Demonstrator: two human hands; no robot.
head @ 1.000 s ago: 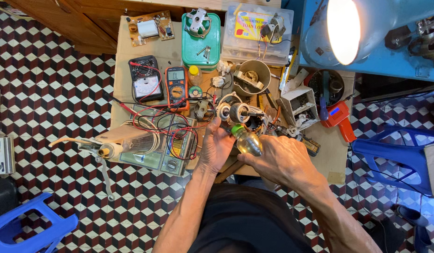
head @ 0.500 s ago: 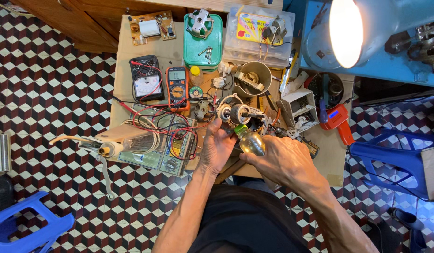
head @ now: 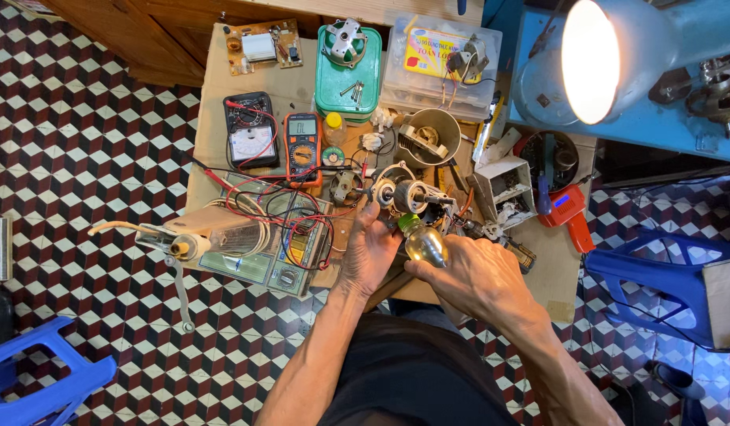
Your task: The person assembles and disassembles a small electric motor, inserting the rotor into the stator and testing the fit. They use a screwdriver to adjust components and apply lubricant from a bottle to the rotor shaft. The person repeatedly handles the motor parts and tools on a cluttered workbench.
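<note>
motor rotor [head: 403,194]: sits mid-bench among red wires, left hand [head: 370,251] pinching its near shaft end between thumb and fingertips
bottle [head: 422,241]: small clear one with a green cap, right hand [head: 477,278] wrapped round its body, fingers closed on it
step: looks like oiling or dosing the rotor, cap end brought up close to the windings
next move: would call for a steady tilt of the bottle, left hand keeping the shaft from rolling
rotor axis: runs left to right across the bench
bottle axis: slanted, cap up-left toward the rotor, base toward the person
nearby: orange multimeter [head: 303,144] just left, 1 lamp [head: 609,55] glaring upper right
</note>
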